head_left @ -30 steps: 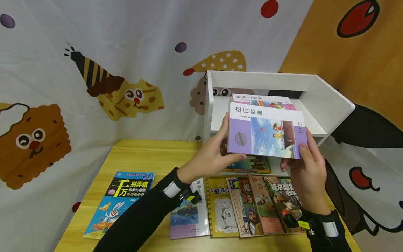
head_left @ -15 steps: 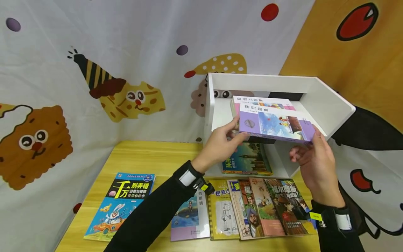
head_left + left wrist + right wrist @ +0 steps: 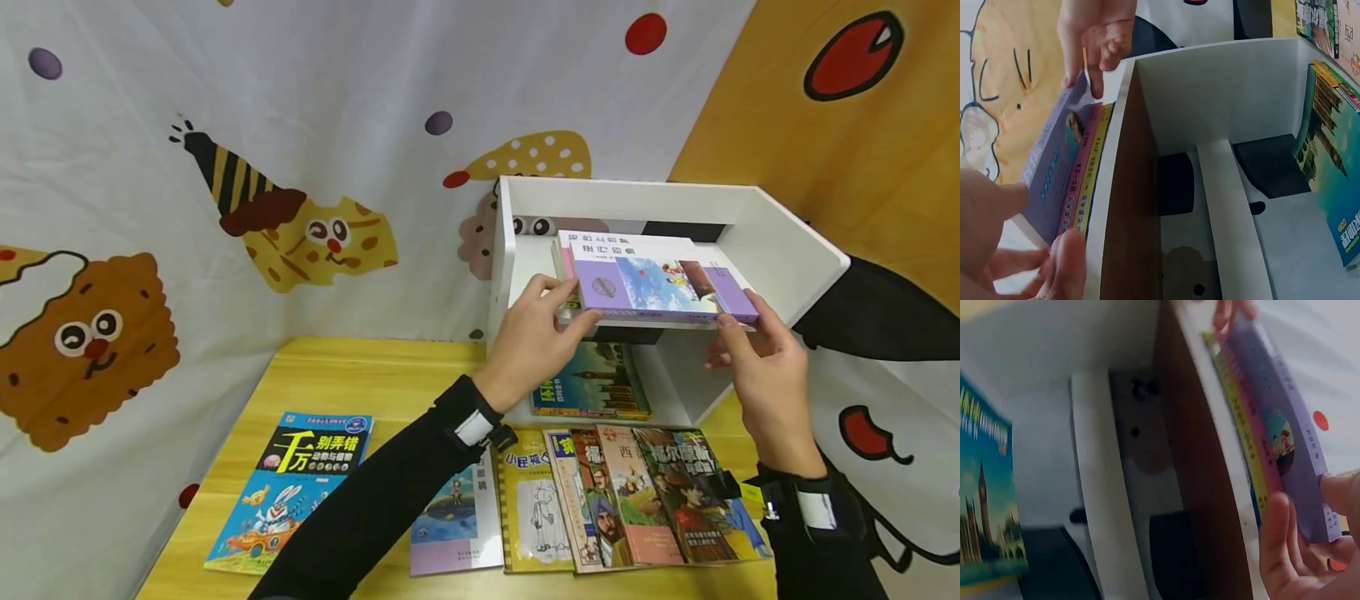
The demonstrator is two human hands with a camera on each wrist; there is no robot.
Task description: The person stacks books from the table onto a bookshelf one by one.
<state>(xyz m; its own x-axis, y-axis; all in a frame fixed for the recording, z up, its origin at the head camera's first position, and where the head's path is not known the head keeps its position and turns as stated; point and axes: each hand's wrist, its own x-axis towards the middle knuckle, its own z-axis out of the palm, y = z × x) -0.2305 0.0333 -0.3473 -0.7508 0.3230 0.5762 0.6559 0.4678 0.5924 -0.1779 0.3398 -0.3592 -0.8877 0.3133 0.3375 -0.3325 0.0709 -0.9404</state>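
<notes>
A purple-and-white book (image 3: pixel 667 287) lies level over a pink book (image 3: pixel 566 265) on the upper board of a white shelf (image 3: pixel 795 250). My left hand (image 3: pixel 534 337) holds its left end, thumb at the front edge. At the right end my right hand (image 3: pixel 771 379) grips it, with the thumb on the spine (image 3: pixel 1313 434) in the right wrist view. Beneath it, the left wrist view shows the pink book's spine (image 3: pixel 1075 187) and a yellow book (image 3: pixel 1095 169). Whether the purple book fully rests on the pink one I cannot tell.
On the lower shelf level lies a teal book (image 3: pixel 596 379). Several books stand in a row before the shelf, among them a yellow one (image 3: pixel 536 500) and a brown one (image 3: pixel 697 500). A blue book (image 3: pixel 288 492) lies at the left of the wooden table (image 3: pixel 360 367).
Both hands have carried the purple book away from me, slightly right and down onto the stack on the upper shelf. The lower-shelf teal book has come into fuller view.
</notes>
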